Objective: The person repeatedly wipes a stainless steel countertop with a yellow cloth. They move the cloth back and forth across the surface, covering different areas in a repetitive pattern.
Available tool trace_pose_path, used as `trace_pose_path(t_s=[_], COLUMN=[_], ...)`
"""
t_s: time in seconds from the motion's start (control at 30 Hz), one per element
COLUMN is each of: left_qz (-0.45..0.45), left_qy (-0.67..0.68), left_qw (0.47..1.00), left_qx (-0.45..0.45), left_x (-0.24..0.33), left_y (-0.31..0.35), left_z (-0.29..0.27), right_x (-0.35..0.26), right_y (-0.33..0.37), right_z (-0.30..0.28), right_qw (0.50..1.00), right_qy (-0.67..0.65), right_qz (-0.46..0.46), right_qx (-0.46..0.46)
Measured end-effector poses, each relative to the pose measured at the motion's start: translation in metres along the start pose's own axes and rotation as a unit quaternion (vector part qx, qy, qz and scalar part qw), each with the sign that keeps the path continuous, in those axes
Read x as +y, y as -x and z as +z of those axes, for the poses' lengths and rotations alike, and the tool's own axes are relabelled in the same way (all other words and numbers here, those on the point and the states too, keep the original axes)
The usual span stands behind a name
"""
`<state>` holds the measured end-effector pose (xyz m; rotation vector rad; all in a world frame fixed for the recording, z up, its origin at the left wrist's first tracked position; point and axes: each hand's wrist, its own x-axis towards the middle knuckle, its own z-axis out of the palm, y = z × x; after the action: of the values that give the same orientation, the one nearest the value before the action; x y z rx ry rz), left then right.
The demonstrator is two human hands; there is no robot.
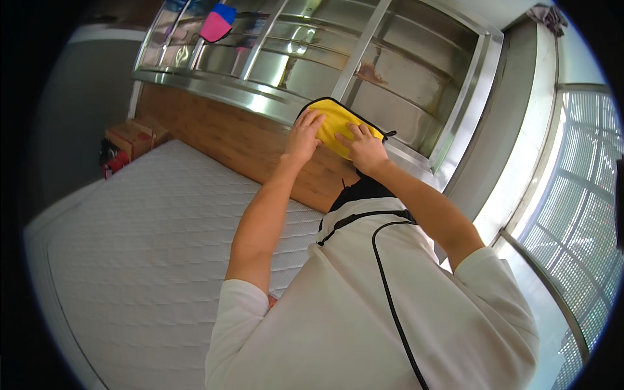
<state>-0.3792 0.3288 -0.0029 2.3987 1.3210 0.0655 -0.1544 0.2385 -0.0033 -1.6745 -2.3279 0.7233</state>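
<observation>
A yellow cloth (338, 128) with a black edge and a small black loop at its right corner is spread between my hands, in front of the shiny metal rail. My left hand (303, 135) grips its left side, fingers over the yellow face. On its right side my right hand (365, 149) holds it too, with fingers bent and slightly apart on the surface. What lies under the cloth is hidden, and so is whatever part of the fingers sits behind it.
A metal frame (260, 101) with bars and glossy panels spans the far side, bearing a pink and blue cloth (218, 25). Below runs a wooden board (214, 123). A white quilted mattress (149, 260) fills the left, with a cardboard box (133, 138) at its far corner. A window (575, 195) stands right.
</observation>
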Motion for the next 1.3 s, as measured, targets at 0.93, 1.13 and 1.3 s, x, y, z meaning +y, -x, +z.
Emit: trace_pose_path(t_s=[0.93,1.13,1.3], left_qz=[0.056,0.122,0.135], left_qy=[-0.044,0.076,0.120], left_qw=[0.993,0.989,0.984], left_qx=[-0.093,-0.046,0.012], left_x=[-0.052,0.004,-0.056], left_y=[-0.038,-0.027,-0.027], left_z=[-0.055,-0.010,-0.023], right_x=[-0.024,-0.006,-0.049], right_y=[-0.057,-0.006,-0.083], right_z=[0.003,-0.011,0.008], right_qw=[0.998,0.998,0.998], right_qy=[-0.058,-0.027,0.040], right_qz=[0.025,0.050,0.030], right_qx=[-0.020,0.000,0.028])
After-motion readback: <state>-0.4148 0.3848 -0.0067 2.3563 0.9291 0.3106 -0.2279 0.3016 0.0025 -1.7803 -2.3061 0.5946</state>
